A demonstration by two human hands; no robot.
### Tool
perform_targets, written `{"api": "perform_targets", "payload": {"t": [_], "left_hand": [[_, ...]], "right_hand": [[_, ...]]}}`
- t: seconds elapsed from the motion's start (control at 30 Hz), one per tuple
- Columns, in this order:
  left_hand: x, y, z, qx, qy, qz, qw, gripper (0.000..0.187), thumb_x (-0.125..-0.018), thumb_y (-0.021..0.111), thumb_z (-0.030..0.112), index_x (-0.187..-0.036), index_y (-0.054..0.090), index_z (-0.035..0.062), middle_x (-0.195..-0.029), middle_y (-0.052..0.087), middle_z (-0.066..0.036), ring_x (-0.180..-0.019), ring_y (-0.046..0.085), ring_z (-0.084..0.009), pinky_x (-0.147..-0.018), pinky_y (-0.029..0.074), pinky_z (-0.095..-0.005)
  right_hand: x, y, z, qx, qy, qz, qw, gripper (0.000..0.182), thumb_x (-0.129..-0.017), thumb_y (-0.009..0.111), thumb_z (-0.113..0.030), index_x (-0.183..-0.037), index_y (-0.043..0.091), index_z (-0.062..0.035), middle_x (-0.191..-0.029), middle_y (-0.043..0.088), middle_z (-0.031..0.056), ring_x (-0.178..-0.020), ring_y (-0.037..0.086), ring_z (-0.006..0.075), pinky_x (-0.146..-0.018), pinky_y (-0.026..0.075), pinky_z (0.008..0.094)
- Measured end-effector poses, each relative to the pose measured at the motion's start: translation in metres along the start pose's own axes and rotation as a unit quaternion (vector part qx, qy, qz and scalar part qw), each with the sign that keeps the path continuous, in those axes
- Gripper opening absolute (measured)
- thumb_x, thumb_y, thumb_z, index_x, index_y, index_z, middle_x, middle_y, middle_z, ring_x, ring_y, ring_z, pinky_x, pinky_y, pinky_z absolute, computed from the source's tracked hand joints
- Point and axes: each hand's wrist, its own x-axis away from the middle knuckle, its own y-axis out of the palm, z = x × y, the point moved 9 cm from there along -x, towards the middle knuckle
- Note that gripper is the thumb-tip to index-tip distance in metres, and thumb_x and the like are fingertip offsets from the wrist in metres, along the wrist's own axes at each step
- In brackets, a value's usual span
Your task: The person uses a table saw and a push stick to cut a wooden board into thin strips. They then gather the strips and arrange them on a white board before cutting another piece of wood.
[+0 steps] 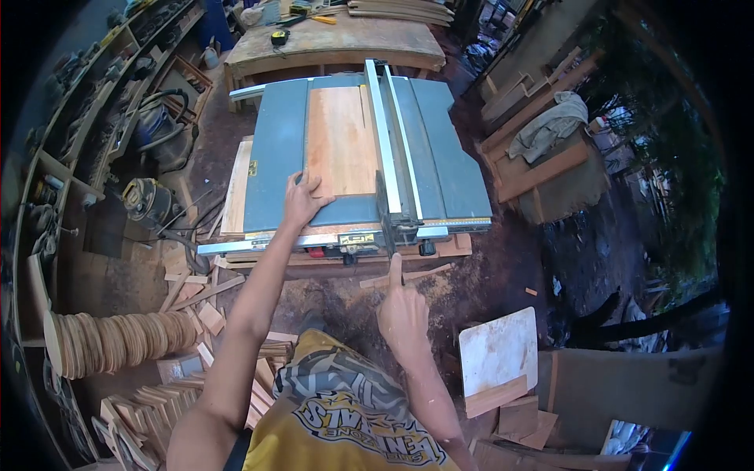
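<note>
The table saw point(357, 157) carried a wooden board point(339, 141) flat against its fence point(391, 133), seemingly uncut. The left hand point(302, 200) pressed the board's near edge, fingers spread; the right hand point(402, 310) pointed one finger forward, holding nothing.

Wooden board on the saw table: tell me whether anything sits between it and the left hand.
Nothing visible does. The left hand already lies flat on the near corner of the wooden board, beside the rip fence.

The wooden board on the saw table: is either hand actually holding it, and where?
The left hand presses flat on the board's near left corner; no grip. The right hand holds nothing, finger pointing.
</note>
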Motion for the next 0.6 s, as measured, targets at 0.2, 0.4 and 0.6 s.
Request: {"api": "perform_targets", "payload": {"t": [0.2, 0.4, 0.6], "left_hand": [[-0.028, 0.004, -0.002, -0.066, 0.001, -0.022, 0.998, 0.077, -0.066, 0.084, 0.049, -0.127, 0.066, 0.0048, -0.146, 0.047, -0.024, -0.132, 0.043, -0.0374, -0.113, 0.035, -0.043], [-0.055, 0.017, -0.017, -0.029, -0.003, -0.013, 0.999, 0.077, -0.067, 0.084, 0.047, -0.127, 0.065, 0.0035, -0.146, 0.047, -0.024, -0.131, 0.044, -0.0376, -0.111, 0.038, -0.0421], [-0.09, 0.018, -0.023, -0.017, 0.011, -0.019, 1.0, 0.077, -0.068, 0.085, 0.044, -0.128, 0.063, 0.0003, -0.147, 0.044, -0.025, -0.131, 0.044, -0.0386, -0.11, 0.039, -0.0415]], "right_hand": [[-0.028, -0.002, -0.01, 0.027, 0.012, -0.023, 0.999, 0.073, -0.083, 0.06, -0.003, -0.148, 0.029, 0.0098, -0.08, 0.067, 0.0294, -0.077, 0.07, 0.0411, -0.068, 0.057, 0.0481], [-0.061, -0.003, -0.014, 0.026, 0.017, -0.021, 0.999, 0.075, -0.081, 0.062, -0.002, -0.147, 0.03, 0.0099, -0.082, 0.067, 0.0287, -0.077, 0.07, 0.0416, -0.069, 0.057, 0.0474], [-0.097, -0.005, -0.018, 0.021, 0.008, -0.008, 1.0, 0.074, -0.081, 0.061, 0.0, -0.147, 0.03, 0.0102, -0.081, 0.067, 0.0289, -0.077, 0.07, 0.042, -0.069, 0.056, 0.0482]]}}
